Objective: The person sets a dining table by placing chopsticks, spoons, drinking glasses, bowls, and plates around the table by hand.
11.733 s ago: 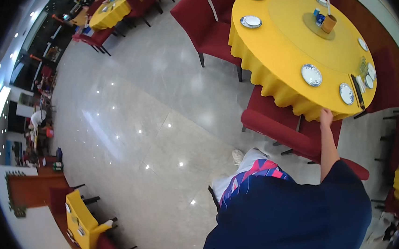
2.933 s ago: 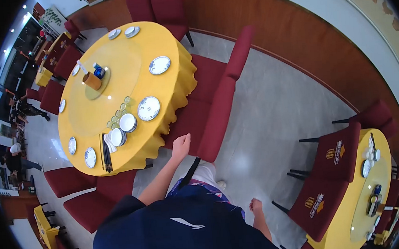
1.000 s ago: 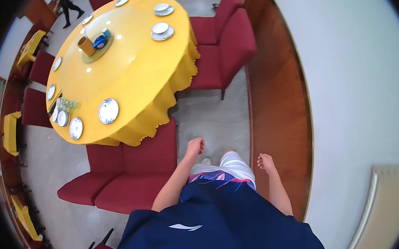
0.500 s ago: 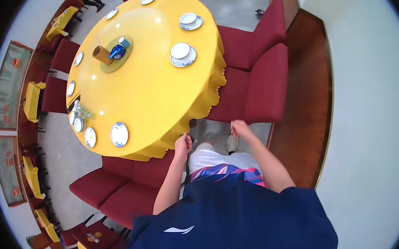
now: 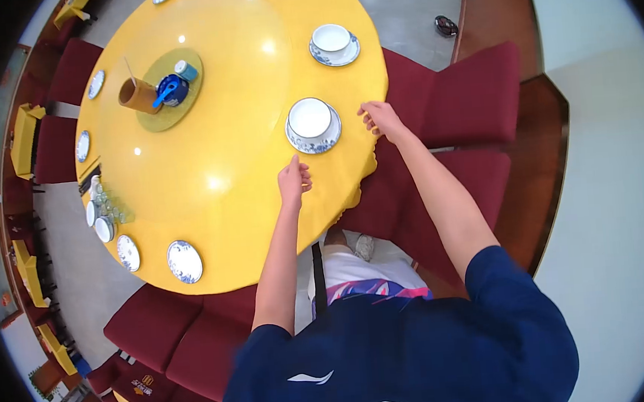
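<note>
My left hand (image 5: 295,182) is above the round table with its yellow cloth (image 5: 239,207), just short of a white bowl (image 5: 309,117). That bowl sits on a blue-patterned plate (image 5: 316,145). To the right of the bowl, over the table's edge, is my right hand (image 5: 381,120). Both hands hold nothing, and their fingers are partly curled but apart. Neither hand touches the bowl or plate. Farther back, a second white bowl (image 5: 330,38) rests on a patterned saucer (image 5: 347,57).
A round stand (image 5: 157,123) carries a brown cup (image 5: 137,96), a blue pot (image 5: 171,90) and a small jar (image 5: 186,70). Patterned plates (image 5: 184,262) line the rim; small glasses (image 5: 111,208) cluster at left. Dark red chairs (image 5: 472,95) surround the table.
Both hands have moved forward, from beside the table's near edge to near the closer bowl. Their fingers have loosened from a curled shape. The view has shifted closer to the table.
</note>
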The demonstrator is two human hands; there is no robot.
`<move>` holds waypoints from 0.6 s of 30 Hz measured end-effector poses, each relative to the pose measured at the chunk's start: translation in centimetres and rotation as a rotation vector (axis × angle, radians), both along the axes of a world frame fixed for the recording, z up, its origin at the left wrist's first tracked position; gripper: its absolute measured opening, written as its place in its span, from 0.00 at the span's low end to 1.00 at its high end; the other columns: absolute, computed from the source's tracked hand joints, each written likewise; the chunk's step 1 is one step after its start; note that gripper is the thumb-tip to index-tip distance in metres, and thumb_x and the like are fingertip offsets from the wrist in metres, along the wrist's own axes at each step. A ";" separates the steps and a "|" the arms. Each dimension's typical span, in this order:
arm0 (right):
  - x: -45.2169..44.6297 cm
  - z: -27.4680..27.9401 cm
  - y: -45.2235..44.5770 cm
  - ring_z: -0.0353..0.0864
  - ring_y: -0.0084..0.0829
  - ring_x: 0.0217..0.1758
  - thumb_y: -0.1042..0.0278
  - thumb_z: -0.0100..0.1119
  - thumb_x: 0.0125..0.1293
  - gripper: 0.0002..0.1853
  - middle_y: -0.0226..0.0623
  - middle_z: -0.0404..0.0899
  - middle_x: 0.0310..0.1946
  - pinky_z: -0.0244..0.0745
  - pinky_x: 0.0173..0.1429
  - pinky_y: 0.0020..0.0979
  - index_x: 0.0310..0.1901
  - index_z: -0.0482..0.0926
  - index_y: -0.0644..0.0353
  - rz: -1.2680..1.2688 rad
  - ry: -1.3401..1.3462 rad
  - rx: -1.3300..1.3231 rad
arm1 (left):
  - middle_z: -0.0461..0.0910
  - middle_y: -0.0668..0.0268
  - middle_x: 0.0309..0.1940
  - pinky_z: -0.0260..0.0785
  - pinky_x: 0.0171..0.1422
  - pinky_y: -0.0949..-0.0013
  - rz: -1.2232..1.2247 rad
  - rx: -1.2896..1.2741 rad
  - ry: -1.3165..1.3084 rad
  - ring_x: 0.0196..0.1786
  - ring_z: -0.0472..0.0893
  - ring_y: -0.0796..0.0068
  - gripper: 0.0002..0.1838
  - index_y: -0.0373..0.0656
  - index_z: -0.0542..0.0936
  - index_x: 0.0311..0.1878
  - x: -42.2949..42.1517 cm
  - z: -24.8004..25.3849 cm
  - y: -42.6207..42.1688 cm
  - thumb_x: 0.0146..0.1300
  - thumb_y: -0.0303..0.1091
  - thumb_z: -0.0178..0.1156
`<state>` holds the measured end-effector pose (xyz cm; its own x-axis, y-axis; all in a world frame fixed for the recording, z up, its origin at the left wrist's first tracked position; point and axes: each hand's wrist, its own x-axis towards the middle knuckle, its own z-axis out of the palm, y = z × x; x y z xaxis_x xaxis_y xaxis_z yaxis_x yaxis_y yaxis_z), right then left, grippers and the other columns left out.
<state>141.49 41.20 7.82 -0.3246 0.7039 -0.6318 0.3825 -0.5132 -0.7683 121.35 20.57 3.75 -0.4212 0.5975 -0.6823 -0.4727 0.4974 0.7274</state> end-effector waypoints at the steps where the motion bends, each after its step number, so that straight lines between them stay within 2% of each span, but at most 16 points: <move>1: -2.0 -0.8 2.4 0.72 0.19 0.23 0.51 0.52 0.67 0.15 0.28 0.73 0.26 0.67 0.26 0.23 0.38 0.77 0.55 -0.006 -0.036 0.013 | 0.73 0.67 0.19 0.67 0.20 0.73 -0.057 -0.033 -0.004 0.18 0.74 0.78 0.26 0.39 0.76 0.31 -0.3 -0.3 2.0 0.67 0.57 0.51; 3: -5.4 -2.9 7.2 0.74 0.23 0.24 0.49 0.53 0.65 0.18 0.32 0.74 0.28 0.67 0.26 0.26 0.44 0.76 0.56 -0.046 -0.065 0.017 | 0.74 0.66 0.20 0.69 0.21 0.72 -0.101 -0.090 -0.029 0.19 0.75 0.76 0.27 0.38 0.77 0.33 -0.5 -1.1 4.9 0.66 0.58 0.51; 5: -8.1 -4.9 10.8 0.75 0.26 0.24 0.47 0.54 0.65 0.22 0.36 0.75 0.30 0.66 0.24 0.27 0.50 0.73 0.57 -0.072 -0.074 -0.012 | 0.75 0.64 0.21 0.72 0.22 0.70 -0.212 -0.116 0.187 0.20 0.78 0.74 0.30 0.37 0.77 0.34 -0.7 -1.6 6.8 0.66 0.60 0.50; 7: -9.5 -6.5 14.4 0.79 0.28 0.26 0.42 0.54 0.66 0.28 0.40 0.78 0.33 0.68 0.24 0.26 0.56 0.68 0.58 -0.063 -0.091 -0.031 | 0.76 0.63 0.20 0.72 0.21 0.71 -0.222 -0.150 0.131 0.19 0.78 0.74 0.30 0.36 0.77 0.33 -1.7 -2.0 7.9 0.66 0.60 0.50; 10: -11.1 -7.5 18.4 0.79 0.26 0.28 0.41 0.53 0.66 0.28 0.42 0.80 0.37 0.69 0.26 0.24 0.56 0.68 0.56 -0.183 -0.037 -0.106 | 0.77 0.62 0.19 0.71 0.19 0.71 -0.225 -0.170 0.074 0.18 0.78 0.75 0.30 0.34 0.76 0.29 -2.9 -3.3 9.0 0.67 0.59 0.51; 11: -11.5 -7.7 19.5 0.79 0.27 0.26 0.42 0.52 0.67 0.30 0.47 0.81 0.36 0.69 0.21 0.21 0.56 0.66 0.61 -0.233 -0.013 -0.139 | 0.77 0.62 0.18 0.71 0.19 0.71 -0.242 -0.162 0.080 0.17 0.78 0.74 0.30 0.34 0.76 0.28 -3.2 -3.4 9.2 0.68 0.57 0.51; 14: -12.0 -8.7 21.5 0.79 0.28 0.24 0.42 0.52 0.68 0.30 0.49 0.81 0.36 0.69 0.18 0.20 0.54 0.66 0.64 -0.219 -0.061 -0.135 | 0.77 0.61 0.17 0.72 0.19 0.71 -0.252 -0.158 0.085 0.17 0.79 0.74 0.28 0.33 0.76 0.26 -3.5 -3.6 9.4 0.68 0.53 0.52; 15: -12.2 -9.2 21.7 0.79 0.28 0.21 0.50 0.50 0.69 0.24 0.49 0.82 0.31 0.69 0.18 0.23 0.48 0.71 0.69 -0.238 -0.097 -0.049 | 0.77 0.61 0.17 0.72 0.20 0.71 -0.243 -0.158 0.086 0.17 0.79 0.73 0.27 0.33 0.76 0.25 -3.5 -3.6 9.5 0.69 0.50 0.53; 16: -12.4 -9.3 21.9 0.79 0.28 0.21 0.50 0.50 0.69 0.24 0.49 0.82 0.31 0.69 0.18 0.23 0.48 0.71 0.69 -0.232 -0.099 -0.055 | 0.77 0.61 0.17 0.72 0.20 0.71 -0.238 -0.165 0.083 0.17 0.79 0.73 0.27 0.33 0.76 0.25 -3.5 -3.7 9.5 0.69 0.50 0.53; 18: -12.4 -9.3 22.1 0.77 0.29 0.18 0.59 0.45 0.68 0.19 0.48 0.81 0.25 0.67 0.17 0.27 0.39 0.74 0.71 -0.045 -0.369 0.135 | 0.77 0.59 0.16 0.73 0.20 0.70 -0.257 -0.172 0.113 0.16 0.79 0.72 0.26 0.30 0.76 0.26 -3.5 -3.7 9.7 0.69 0.47 0.52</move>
<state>129.06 63.31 -1.49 -0.0598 0.7971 -0.6008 0.6248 -0.4395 -0.6453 117.87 30.26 0.07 -0.3502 0.5742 -0.7401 -0.2370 0.7101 0.6630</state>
